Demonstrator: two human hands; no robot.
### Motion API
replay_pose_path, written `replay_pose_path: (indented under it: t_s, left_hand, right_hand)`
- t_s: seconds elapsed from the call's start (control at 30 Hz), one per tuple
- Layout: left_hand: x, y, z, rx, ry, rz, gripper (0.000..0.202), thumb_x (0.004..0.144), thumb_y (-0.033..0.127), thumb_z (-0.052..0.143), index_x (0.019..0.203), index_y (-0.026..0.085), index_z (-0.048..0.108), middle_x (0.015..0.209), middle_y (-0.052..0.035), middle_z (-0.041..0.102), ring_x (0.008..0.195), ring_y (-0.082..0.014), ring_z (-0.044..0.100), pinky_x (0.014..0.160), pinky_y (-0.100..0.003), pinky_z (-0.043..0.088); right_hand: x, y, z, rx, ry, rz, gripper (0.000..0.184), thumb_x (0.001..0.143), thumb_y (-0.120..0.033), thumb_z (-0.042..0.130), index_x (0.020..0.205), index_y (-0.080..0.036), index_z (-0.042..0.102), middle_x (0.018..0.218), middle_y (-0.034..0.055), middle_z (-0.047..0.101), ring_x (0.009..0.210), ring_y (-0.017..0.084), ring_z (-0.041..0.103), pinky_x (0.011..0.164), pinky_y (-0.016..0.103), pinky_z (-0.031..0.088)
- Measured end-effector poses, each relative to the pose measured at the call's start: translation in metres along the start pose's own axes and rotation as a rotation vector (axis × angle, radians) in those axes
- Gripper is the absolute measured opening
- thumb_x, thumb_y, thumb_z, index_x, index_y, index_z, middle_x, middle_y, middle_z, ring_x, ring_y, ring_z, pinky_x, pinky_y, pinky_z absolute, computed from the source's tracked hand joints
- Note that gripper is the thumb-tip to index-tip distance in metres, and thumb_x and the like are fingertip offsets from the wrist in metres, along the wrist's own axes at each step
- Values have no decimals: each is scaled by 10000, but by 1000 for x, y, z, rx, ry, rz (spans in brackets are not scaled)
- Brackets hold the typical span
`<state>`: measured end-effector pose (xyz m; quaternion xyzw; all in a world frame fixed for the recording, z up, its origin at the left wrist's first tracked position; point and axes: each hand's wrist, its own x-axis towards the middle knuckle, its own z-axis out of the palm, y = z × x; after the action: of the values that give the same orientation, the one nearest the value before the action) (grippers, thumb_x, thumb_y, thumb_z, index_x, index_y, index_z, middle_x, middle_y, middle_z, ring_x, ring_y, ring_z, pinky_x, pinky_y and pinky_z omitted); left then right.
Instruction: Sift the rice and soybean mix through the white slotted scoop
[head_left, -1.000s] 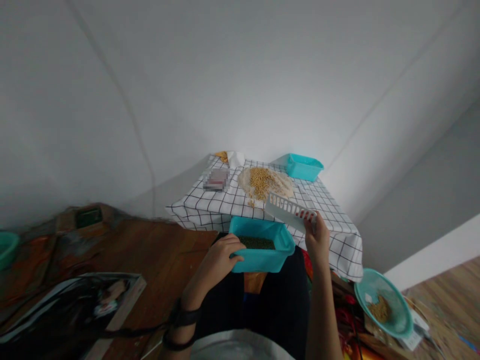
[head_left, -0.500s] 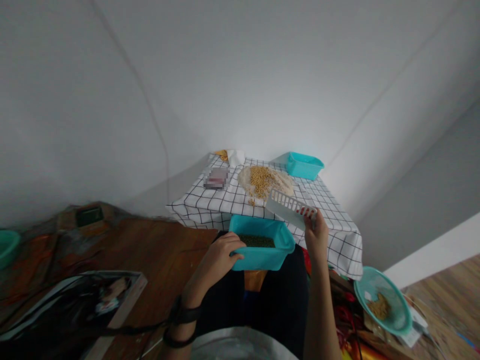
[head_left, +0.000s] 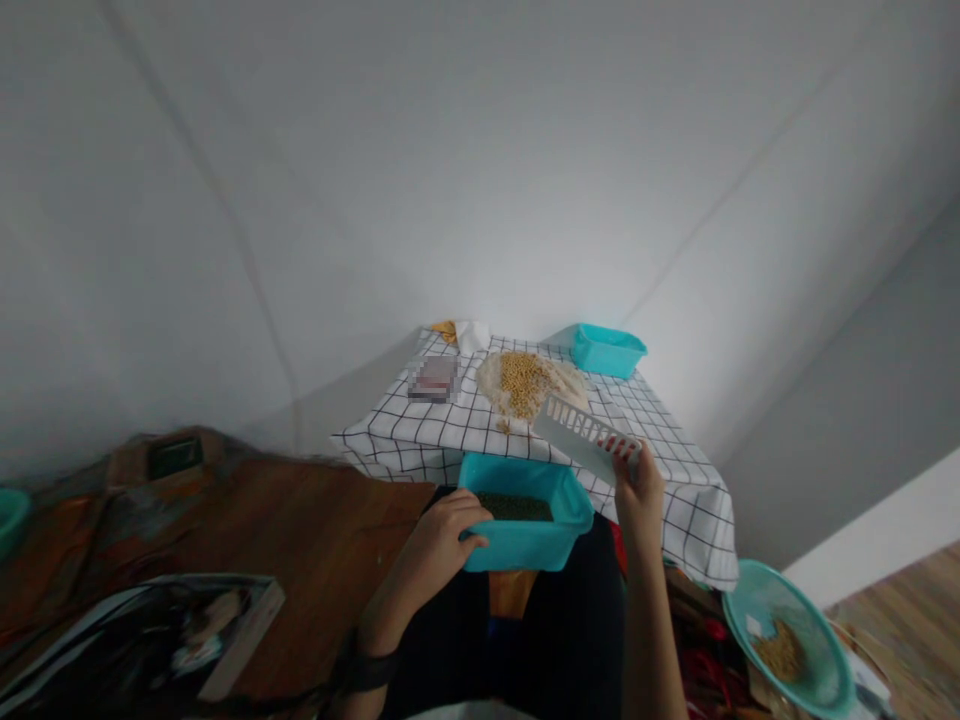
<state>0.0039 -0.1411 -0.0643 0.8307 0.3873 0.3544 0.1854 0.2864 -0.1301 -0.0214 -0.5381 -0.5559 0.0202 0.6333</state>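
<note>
Wristband: a dark band [head_left: 371, 670] circles the left forearm, low in view, beside the dark-clad legs [head_left: 562, 620].
Left hand: the person's left hand [head_left: 448, 530] grasps the near left corner of the teal bin, thumb on the outer wall and fingers over the rim.
Teal bin: it [head_left: 525, 547] sits over the person's lap, upright, just in front of the tabletop's near edge.
Dark green contents: small grains or beans [head_left: 516, 507] cover the bin's floor; which, one cannot tell.
Right hand: the person's right hand [head_left: 636, 485] is closed around the right end of the white slotted tray.
White slotted tray: it [head_left: 574, 435] is held tilted above the tabletop's near edge, right of centre, left end farther from the person; the slots run along its upper side.
Mesh basket: a pale teal one [head_left: 735, 605] stands low to the right, yellowish-brown matter [head_left: 784, 650] inside.
Tabletop: a white cloth with a black grid [head_left: 420, 428] covers it.
Yellow beans: a heap [head_left: 521, 378] lies mid-table on crumpled pale sheeting [head_left: 566, 385].
Pixelated object: left of the heap, its details hidden [head_left: 433, 380].
Second teal bin: upright at the far right corner [head_left: 606, 355].
White cloth: bunched at the far left [head_left: 472, 337], touching something yellow [head_left: 445, 330].
</note>
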Motion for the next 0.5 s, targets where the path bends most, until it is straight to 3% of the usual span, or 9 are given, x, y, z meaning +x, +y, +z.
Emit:
replay_pose_path:
  t_s: [0.23,0.5]
  left_hand:
    - [2,-1,1,-3,0,2,197,758,0,691,845,167,750,870,-41,718,920,-212,654,836,-322,500]
    - [0,0,-2,-8,1,3,203,769,15,667,837,187,751,855,-28,714,903,-205,654,828,-321,511]
  right_hand:
    - [-10,1,3,34,-60,-9,195,859,-349,548,958,-207,637,883,69,696,794,226,636,708,339,484]
    - [0,7,33,17,8,6,227,857,-363,527,977,-200,631,833,71,693,760,231,633,677,337,481]
